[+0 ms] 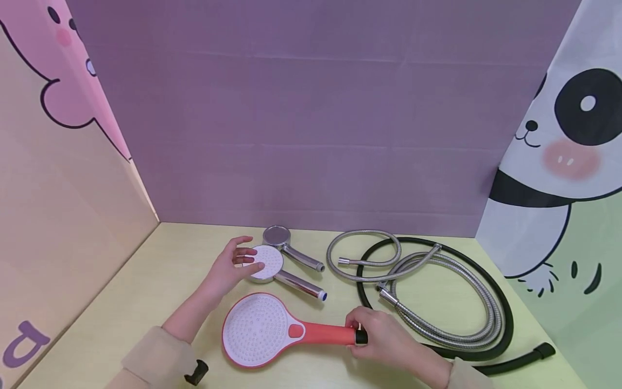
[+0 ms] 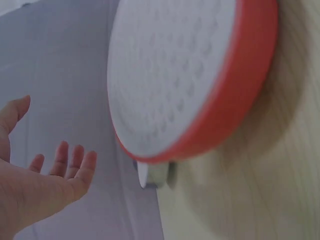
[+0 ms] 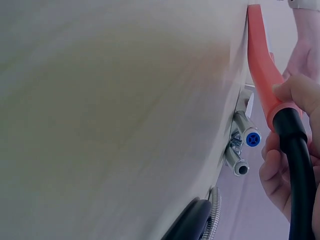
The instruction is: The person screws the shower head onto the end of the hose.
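A large red shower head [image 1: 257,330] with a white nozzle face lies face up, low over the table. My right hand [image 1: 386,337] grips the end of its red handle, where a black hose [image 3: 302,187] joins it; the thumb presses on the handle in the right wrist view. Spread and relaxed, the fingers of my left hand [image 1: 225,273] hold nothing. In the head view they overlap a chrome shower head with a white face [image 1: 272,259]. Behind that one lies a smaller chrome shower head [image 1: 277,235] with a grey face.
Coiled metal shower hoses [image 1: 491,319] and the loop of black hose lie on the right of the table [image 1: 160,259]. One black hose end [image 1: 543,351] points to the right front. A purple backdrop [image 1: 320,119] and printed side panels enclose the table.
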{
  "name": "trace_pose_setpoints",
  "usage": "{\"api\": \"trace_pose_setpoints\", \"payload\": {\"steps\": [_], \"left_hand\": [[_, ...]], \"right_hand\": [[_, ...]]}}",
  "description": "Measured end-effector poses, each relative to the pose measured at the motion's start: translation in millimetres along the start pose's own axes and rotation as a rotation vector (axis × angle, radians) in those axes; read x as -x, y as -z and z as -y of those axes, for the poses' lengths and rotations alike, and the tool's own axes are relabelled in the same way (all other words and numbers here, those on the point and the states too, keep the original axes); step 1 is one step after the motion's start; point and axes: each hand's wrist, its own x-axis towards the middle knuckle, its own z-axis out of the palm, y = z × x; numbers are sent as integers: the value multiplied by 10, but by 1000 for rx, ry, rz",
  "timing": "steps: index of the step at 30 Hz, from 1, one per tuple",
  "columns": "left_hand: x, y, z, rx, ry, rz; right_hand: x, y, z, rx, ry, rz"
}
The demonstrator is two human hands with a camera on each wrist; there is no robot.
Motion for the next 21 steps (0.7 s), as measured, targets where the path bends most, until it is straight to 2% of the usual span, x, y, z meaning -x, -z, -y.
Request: {"api": "trace_pose_setpoints", "payload": {"steps": [6, 12, 15, 21], "left_hand": [[-165, 130, 205, -43, -100, -35], [-316, 231, 395, -130, -169, -46], [-366, 257, 441, -159, -177, -37], [-426, 294, 493, -154, -153, -21]], "right_hand": [[-5, -28, -51, 4, 18, 28], [-11, -13, -43, -4, -15, 117], [-9, 3, -39, -6, -26, 172], [-8, 36, -30, 6, -19, 244]]}}
